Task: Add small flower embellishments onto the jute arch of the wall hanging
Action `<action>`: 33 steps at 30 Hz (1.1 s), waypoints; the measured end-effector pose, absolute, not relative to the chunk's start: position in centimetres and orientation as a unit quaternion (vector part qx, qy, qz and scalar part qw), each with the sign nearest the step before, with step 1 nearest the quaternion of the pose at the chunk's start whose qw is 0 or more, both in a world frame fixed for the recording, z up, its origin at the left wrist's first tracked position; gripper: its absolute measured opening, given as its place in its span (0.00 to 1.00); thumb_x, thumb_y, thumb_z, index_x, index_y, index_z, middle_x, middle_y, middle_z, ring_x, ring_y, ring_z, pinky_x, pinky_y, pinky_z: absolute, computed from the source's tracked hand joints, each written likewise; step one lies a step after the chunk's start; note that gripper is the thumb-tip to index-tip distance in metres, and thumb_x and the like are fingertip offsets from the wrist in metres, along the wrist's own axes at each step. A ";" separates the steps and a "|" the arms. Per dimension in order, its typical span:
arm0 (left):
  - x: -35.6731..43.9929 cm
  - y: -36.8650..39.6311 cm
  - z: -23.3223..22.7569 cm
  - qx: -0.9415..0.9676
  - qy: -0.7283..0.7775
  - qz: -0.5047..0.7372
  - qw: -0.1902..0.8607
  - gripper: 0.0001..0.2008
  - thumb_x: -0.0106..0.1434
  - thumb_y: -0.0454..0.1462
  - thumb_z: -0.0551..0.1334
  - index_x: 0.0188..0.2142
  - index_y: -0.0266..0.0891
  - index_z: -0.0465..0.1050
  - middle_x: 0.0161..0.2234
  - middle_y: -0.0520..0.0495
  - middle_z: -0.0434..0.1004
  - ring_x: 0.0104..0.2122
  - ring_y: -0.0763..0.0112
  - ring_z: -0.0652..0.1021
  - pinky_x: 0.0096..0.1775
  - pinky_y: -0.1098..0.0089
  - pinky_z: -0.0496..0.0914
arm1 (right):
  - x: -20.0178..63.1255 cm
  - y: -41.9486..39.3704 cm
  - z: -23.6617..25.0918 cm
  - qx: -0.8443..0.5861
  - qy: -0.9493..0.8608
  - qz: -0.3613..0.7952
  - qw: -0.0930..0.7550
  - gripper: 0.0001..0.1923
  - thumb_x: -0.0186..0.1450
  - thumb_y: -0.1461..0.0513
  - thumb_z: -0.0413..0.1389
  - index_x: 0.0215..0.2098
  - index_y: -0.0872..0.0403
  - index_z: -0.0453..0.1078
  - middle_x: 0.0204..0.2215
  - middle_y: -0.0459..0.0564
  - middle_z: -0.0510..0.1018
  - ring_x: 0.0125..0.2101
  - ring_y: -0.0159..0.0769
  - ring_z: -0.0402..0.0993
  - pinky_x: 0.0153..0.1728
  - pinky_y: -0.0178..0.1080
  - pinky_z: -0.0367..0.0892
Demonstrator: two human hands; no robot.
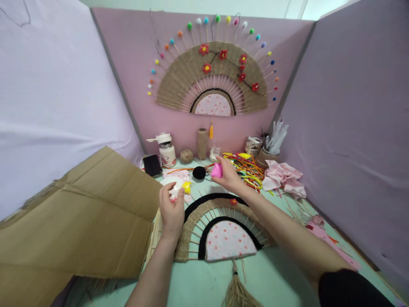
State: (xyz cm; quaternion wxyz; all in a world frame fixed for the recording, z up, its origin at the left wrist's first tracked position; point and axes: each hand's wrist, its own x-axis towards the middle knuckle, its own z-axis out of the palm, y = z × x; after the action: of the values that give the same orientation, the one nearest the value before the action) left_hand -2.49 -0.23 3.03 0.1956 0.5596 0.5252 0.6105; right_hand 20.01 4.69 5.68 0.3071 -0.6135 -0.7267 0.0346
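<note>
My right hand (226, 174) grips a bright pink soft lump (217, 170), perhaps modelling clay, above the far side of a woven fan. My left hand (171, 204) is curled beside the fan's upper left edge, over a white plate (164, 182). Something pale with a bit of red shows between its thumb and fingers, too unclear to name. A yellow lump in clear wrap (187, 186) is right by the left thumb. The half-round fan (188, 232) lies flat, with black bands, a pink-dotted centre (230, 241), a red flower (234, 201) and a straw tassel (236, 288).
A black ball (199, 172), twine ball (186, 155), bottle (168, 153) and cardboard tube (202, 144) line the back. Coloured craft stems (252, 172) and crumpled dotted cloth (283, 177) are at right. Folded cardboard (96, 217) covers the left. A finished fan (179, 81) hangs behind.
</note>
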 end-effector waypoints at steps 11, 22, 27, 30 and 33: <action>0.9 -2.6 2.5 0.532 0.399 0.492 0.562 0.20 0.56 0.41 0.67 0.47 0.39 0.72 0.48 0.41 0.78 0.48 0.60 0.77 0.49 0.62 0.72 | 18.5 -4.1 7.5 -0.409 -0.783 0.296 0.363 0.43 0.60 0.57 0.63 0.68 0.45 0.49 0.56 0.56 0.65 0.57 0.47 0.64 0.56 0.51 0.65; 0.6 -2.6 2.1 0.635 0.423 0.428 0.485 0.16 0.61 0.37 0.62 0.49 0.41 0.75 0.49 0.44 0.78 0.48 0.62 0.77 0.51 0.64 0.70 | 20.9 -2.3 8.1 -0.484 -0.780 0.265 0.296 0.06 0.63 0.61 0.56 0.33 0.50 0.77 0.33 0.48 0.80 0.35 0.37 0.74 0.38 0.38 0.65; 0.7 -2.6 2.1 0.634 0.444 0.419 0.475 0.15 0.61 0.37 0.61 0.48 0.40 0.75 0.47 0.45 0.79 0.45 0.63 0.77 0.46 0.66 0.72 | 20.4 -2.3 7.7 -0.514 -0.757 0.270 0.300 0.06 0.62 0.61 0.56 0.28 0.51 0.73 0.26 0.46 0.78 0.28 0.34 0.70 0.32 0.37 0.61; 0.7 -2.5 1.8 0.631 0.451 0.432 0.461 0.15 0.62 0.37 0.61 0.49 0.40 0.73 0.48 0.43 0.77 0.46 0.63 0.77 0.47 0.64 0.72 | 20.5 -2.2 7.7 -0.518 -0.720 0.352 0.299 0.08 0.61 0.58 0.56 0.27 0.51 0.72 0.22 0.44 0.74 0.24 0.33 0.66 0.28 0.36 0.59; 0.6 -2.7 1.6 0.649 0.471 0.472 0.367 0.19 0.62 0.40 0.64 0.52 0.41 0.69 0.52 0.41 0.72 0.52 0.61 0.73 0.50 0.61 0.71 | 20.1 -2.0 7.4 -0.524 -0.671 0.417 0.317 0.10 0.59 0.54 0.57 0.25 0.52 0.71 0.20 0.43 0.71 0.23 0.31 0.62 0.25 0.35 0.57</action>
State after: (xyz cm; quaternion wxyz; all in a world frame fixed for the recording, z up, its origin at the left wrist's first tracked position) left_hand 0.60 -2.69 1.64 0.3666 0.6492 0.4707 0.4717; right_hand 20.14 -2.03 7.38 0.3173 -0.5237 -0.6714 0.4175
